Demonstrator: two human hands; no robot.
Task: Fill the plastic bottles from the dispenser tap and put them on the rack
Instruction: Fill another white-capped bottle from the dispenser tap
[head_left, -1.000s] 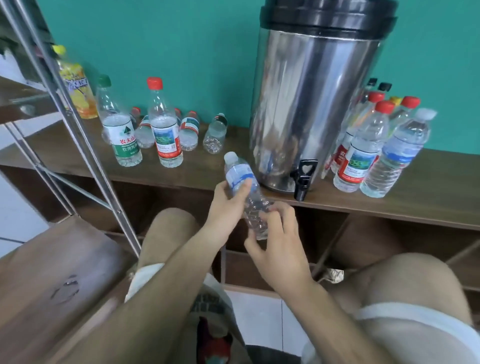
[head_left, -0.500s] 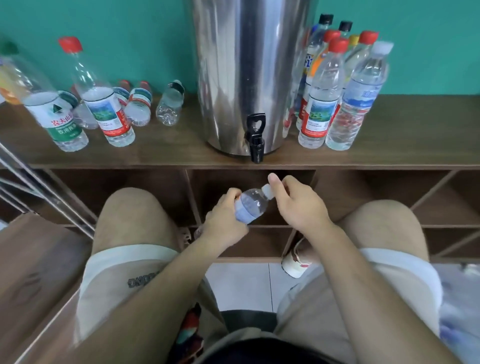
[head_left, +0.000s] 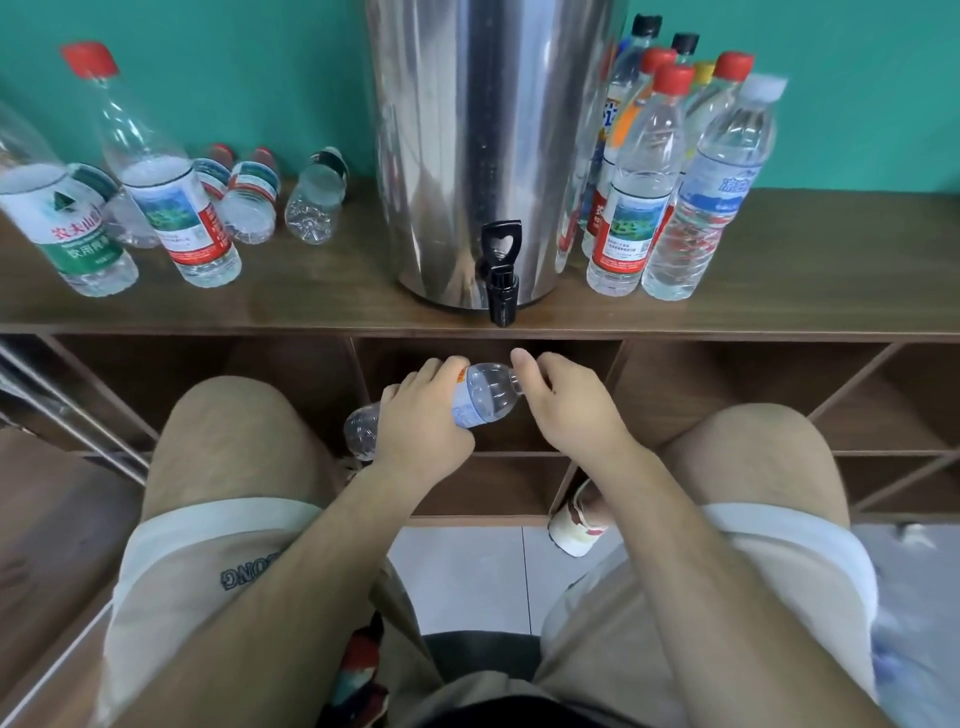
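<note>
Scanning from your far left, the metal rails of the rack (head_left: 78, 413) slant in at the edge, well apart from your hands. Up on the counter (head_left: 322, 291) stands a green-labelled bottle (head_left: 70, 228), and just beside it a red-capped bottle (head_left: 171, 208) with a red-and-white label, both standing on their bases. Behind those, a few smaller bottles (head_left: 252, 200) lie on their sides near the teal wall. Now down below the counter edge, between your knees: your left hand (head_left: 421, 423) grips the small bottle (head_left: 480, 397), fingers wrapped round its middle over the label. That bottle is tipped close to level, base poking out to the lower left of your fist, neck aimed up and to the right. It looks clear, and I can't tell whether any water is in it. Straight above sits the steel dispenser (head_left: 493, 130), its black tap (head_left: 500, 275) hanging over the counter's front edge, apart from the bottle. Your right hand (head_left: 571, 402) is at the neck end, fingers curled and pinching there with the thumb on top; the cap itself is hidden under them. Over to the right of the dispenser, a tight cluster of capped bottles (head_left: 670, 171) stands upright, touching one another.
</note>
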